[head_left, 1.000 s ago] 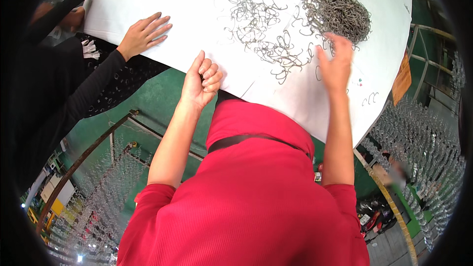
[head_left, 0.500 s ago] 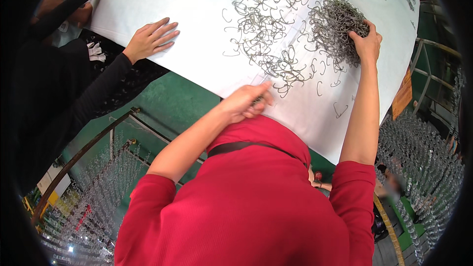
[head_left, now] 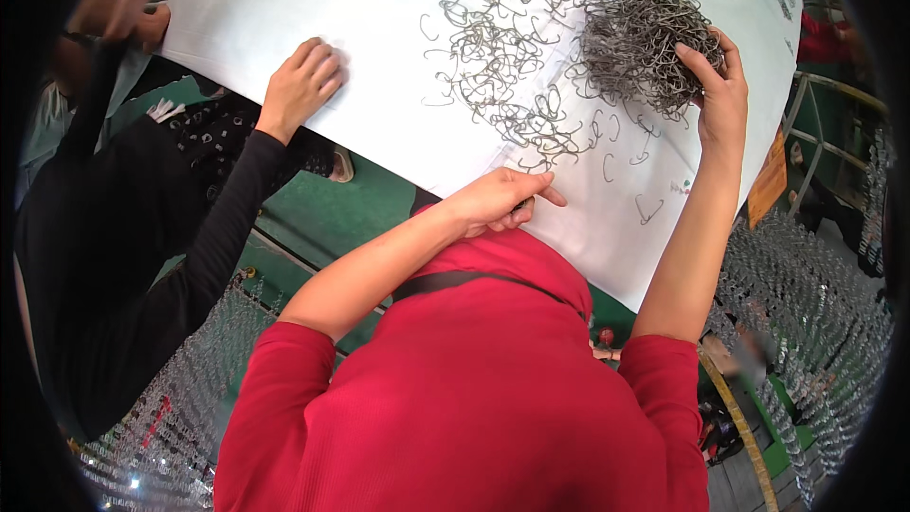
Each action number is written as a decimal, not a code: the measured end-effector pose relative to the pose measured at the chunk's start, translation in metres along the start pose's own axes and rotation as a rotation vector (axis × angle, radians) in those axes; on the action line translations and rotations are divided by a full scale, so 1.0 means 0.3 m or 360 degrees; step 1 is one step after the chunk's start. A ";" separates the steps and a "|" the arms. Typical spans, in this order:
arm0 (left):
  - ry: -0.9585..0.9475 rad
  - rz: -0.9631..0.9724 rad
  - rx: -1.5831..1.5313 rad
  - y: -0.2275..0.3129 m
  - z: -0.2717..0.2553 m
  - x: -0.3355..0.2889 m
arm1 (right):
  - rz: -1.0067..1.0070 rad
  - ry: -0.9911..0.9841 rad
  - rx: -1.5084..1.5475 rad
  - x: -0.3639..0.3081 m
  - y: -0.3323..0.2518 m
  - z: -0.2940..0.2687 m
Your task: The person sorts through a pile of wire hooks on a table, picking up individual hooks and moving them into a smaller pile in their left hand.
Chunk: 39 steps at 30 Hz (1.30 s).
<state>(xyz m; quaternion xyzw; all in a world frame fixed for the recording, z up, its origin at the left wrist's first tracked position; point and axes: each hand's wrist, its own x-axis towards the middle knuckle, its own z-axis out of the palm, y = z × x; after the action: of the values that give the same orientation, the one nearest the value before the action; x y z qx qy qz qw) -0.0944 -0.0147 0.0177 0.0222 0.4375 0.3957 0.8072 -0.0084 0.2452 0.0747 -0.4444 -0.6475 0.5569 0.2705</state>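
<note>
A dense clump of dark bent wire hooks [head_left: 637, 43] sits at the right on the white-covered table [head_left: 379, 0]. My right hand [head_left: 718, 85] is closed on its right side, thumb on top and fingers behind the edge. Loose wire hooks [head_left: 507, 57] lie scattered to the left of the clump, with a few single ones nearer me. At the table's near edge, in front of my body, my left hand [head_left: 498, 201] is curled, with a small dark wiry bit showing between its fingers; most of what it holds is hidden.
A co-worker in black sleeves stands at the left, one hand [head_left: 303, 85] over the table and the other blurred farther back. Racks hung with clear chain-like strands [head_left: 796, 313] flank me on both sides. An orange card [head_left: 768, 180] hangs by the table's right edge.
My right hand has tilted and gathered the clump, which looks rounder and more raised. My left hand has shifted slightly right, its index finger now extended. The co-worker's near hand has curled its fingers.
</note>
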 end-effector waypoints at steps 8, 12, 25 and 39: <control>-0.0196 0.0014 0.0375 -0.020 0.112 0.157 | -0.0026 -0.0049 0.0021 0.003 -0.060 -0.028; -0.0093 0.0018 0.0545 0.003 0.161 0.233 | -0.0059 0.0018 0.0071 -0.009 -0.104 -0.028; 0.0224 0.0327 -0.0123 0.139 -0.098 0.039 | -0.0331 0.0187 -0.1804 0.060 0.096 -0.104; 0.0219 0.0513 -0.1033 0.124 -0.139 -0.017 | -0.0159 -0.0161 -0.1515 0.037 0.201 0.424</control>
<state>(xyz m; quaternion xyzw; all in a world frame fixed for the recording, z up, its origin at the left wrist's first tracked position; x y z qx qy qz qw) -0.1494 -0.0054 0.0096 -0.1930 0.3333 0.6365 0.6683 -0.1044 0.1928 -0.0146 -0.4596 -0.8634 0.2058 0.0317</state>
